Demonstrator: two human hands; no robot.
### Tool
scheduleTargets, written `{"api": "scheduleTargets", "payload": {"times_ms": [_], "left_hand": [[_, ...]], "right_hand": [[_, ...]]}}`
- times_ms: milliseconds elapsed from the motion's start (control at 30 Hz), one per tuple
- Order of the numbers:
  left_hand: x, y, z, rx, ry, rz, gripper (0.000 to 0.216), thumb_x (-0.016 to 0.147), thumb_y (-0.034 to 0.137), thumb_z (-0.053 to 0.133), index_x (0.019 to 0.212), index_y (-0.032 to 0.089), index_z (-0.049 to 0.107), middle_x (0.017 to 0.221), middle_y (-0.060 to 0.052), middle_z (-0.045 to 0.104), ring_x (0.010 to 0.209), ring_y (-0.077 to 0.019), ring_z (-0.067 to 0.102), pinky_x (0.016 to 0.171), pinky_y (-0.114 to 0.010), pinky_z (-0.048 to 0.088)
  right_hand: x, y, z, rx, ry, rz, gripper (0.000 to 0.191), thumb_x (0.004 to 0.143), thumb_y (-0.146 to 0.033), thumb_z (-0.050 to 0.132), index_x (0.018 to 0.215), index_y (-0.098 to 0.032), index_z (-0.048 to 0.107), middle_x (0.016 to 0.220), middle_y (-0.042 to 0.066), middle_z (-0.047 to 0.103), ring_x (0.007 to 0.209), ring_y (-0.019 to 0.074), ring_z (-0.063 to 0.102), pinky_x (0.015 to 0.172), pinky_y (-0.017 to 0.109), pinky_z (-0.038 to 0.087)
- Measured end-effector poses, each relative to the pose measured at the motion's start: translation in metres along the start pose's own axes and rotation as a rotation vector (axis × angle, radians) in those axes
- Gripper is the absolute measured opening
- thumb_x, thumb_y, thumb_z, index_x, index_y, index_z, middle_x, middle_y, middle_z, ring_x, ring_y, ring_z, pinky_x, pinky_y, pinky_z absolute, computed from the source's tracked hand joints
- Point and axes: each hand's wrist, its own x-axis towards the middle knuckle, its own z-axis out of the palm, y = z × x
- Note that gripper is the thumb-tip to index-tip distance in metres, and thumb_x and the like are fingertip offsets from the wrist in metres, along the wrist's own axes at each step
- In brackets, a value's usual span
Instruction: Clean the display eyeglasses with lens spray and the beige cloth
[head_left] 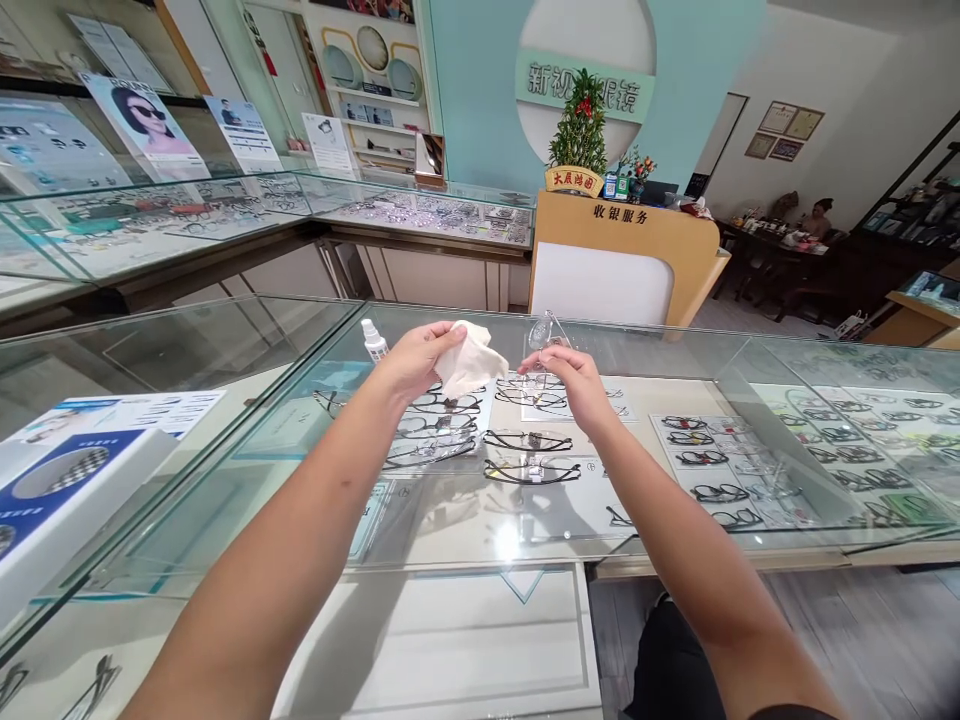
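My left hand is closed on a cream-coloured cloth, which hangs loosely from the fingers. In my right hand is a pair of thin-framed glasses, pinched between thumb and fingers, with a lens and a temple arm showing above the hand. Both hands are above the glass counter top, close together, and the cloth is apart from the glasses. A white spray bottle stands on the counter just left of my left hand.
Inside the glass display counter lie rows of spectacle frames. A blue and white box sits on the left. Beyond are another glass display case and a wooden cashier desk with a plant. A person is at the back right.
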Motion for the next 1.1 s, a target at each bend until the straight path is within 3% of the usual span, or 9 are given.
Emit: {"api": "scheduleTargets", "payload": {"times_ms": [133, 267, 467, 667, 833, 1000, 1100], "left_hand": [[-0.010, 0.007, 0.006, 0.028, -0.123, -0.023, 0.058, 0.068, 0.062, 0.102, 0.096, 0.018, 0.078, 0.089, -0.009, 0.076, 0.074, -0.0221, 0.069, 0.067, -0.033, 0.053], [-0.022, 0.011, 0.018, 0.051, -0.247, -0.052, 0.058, 0.074, 0.063, 0.098, 0.106, 0.020, 0.077, 0.107, -0.014, 0.081, 0.091, -0.0308, 0.076, 0.073, -0.038, 0.058], [-0.029, 0.005, 0.028, 0.124, -0.346, -0.043, 0.056, 0.077, 0.067, 0.096, 0.091, 0.023, 0.065, 0.082, -0.002, 0.069, 0.066, -0.0170, 0.059, 0.060, -0.028, 0.043], [-0.034, 0.003, 0.036, 0.211, -0.438, 0.019, 0.050, 0.082, 0.062, 0.094, 0.088, 0.022, 0.065, 0.086, -0.002, 0.068, 0.071, -0.0162, 0.058, 0.065, -0.028, 0.039], [-0.034, -0.001, 0.044, 0.232, -0.431, 0.080, 0.048, 0.080, 0.055, 0.096, 0.082, 0.021, 0.063, 0.085, 0.000, 0.061, 0.076, -0.0150, 0.054, 0.070, -0.028, 0.039], [-0.032, -0.003, 0.042, 0.168, -0.423, 0.005, 0.055, 0.072, 0.044, 0.103, 0.104, 0.022, 0.064, 0.094, 0.001, 0.069, 0.077, -0.0136, 0.059, 0.072, -0.027, 0.042], [-0.031, -0.002, 0.038, 0.149, -0.444, -0.136, 0.059, 0.079, 0.051, 0.099, 0.120, 0.024, 0.068, 0.092, 0.000, 0.071, 0.069, -0.0126, 0.057, 0.063, -0.026, 0.037]], "right_hand": [[0.000, 0.000, -0.001, 0.001, 0.004, 0.000, 0.031, 0.093, -0.055, 0.075, 0.085, -0.027, 0.086, 0.091, 0.004, 0.085, 0.102, 0.0271, 0.075, 0.105, 0.044, 0.054], [0.001, 0.002, -0.001, 0.018, 0.004, -0.021, 0.030, 0.093, -0.054, 0.074, 0.084, -0.027, 0.085, 0.091, 0.004, 0.085, 0.102, 0.0274, 0.074, 0.107, 0.045, 0.053], [0.002, 0.007, -0.002, 0.059, -0.045, -0.058, 0.030, 0.097, -0.050, 0.072, 0.083, -0.027, 0.085, 0.090, 0.004, 0.083, 0.101, 0.0273, 0.075, 0.107, 0.043, 0.054], [-0.001, 0.001, -0.001, 0.108, -0.077, -0.036, 0.035, 0.095, -0.058, 0.074, 0.084, -0.026, 0.085, 0.092, 0.005, 0.081, 0.104, 0.0283, 0.074, 0.110, 0.044, 0.054], [-0.003, -0.003, 0.004, 0.207, -0.126, -0.015, 0.036, 0.092, -0.060, 0.079, 0.082, -0.025, 0.083, 0.091, 0.006, 0.081, 0.096, 0.0263, 0.073, 0.100, 0.043, 0.057], [-0.004, -0.002, 0.005, 0.199, -0.139, -0.014, 0.036, 0.092, -0.059, 0.079, 0.084, -0.024, 0.084, 0.089, 0.006, 0.080, 0.094, 0.0246, 0.071, 0.098, 0.040, 0.054], [-0.005, -0.003, 0.003, 0.199, -0.150, -0.053, 0.034, 0.095, -0.055, 0.078, 0.084, -0.024, 0.085, 0.089, 0.005, 0.081, 0.093, 0.0242, 0.071, 0.097, 0.040, 0.053]]}}
